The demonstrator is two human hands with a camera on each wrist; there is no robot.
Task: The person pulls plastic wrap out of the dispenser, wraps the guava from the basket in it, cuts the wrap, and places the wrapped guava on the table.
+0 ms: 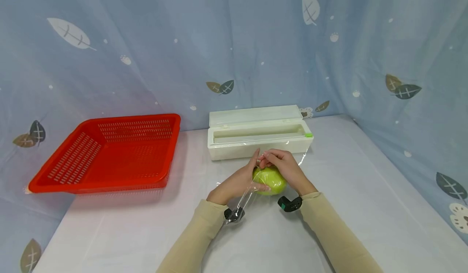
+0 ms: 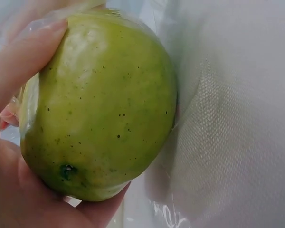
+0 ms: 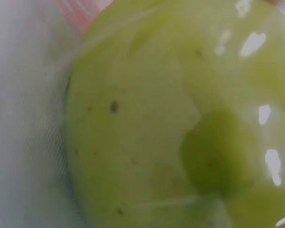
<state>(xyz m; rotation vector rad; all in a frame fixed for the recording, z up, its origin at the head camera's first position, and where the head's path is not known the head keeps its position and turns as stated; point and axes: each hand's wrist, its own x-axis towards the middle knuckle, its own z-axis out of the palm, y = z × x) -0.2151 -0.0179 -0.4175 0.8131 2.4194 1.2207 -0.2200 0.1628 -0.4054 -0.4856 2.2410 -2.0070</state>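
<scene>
The left hand (image 1: 237, 181) has its grip curled round a mango-like green fruit (image 1: 275, 180) just in front of the white lidded box (image 1: 237, 151), seemingly steadying it while the right hand (image 1: 289, 169) pinches clear film (image 1: 245, 199) over its top, the red basket (image 1: 120, 159) standing left of that box on the tabletop (image 1: 365, 191), presumably out of the way.

Smooth green fruit (image 2: 99, 104), glossy clear plastic film (image 1: 244, 200), red plastic basket (image 1: 124, 161), matt white woven cloth (image 1: 365, 191)
</scene>
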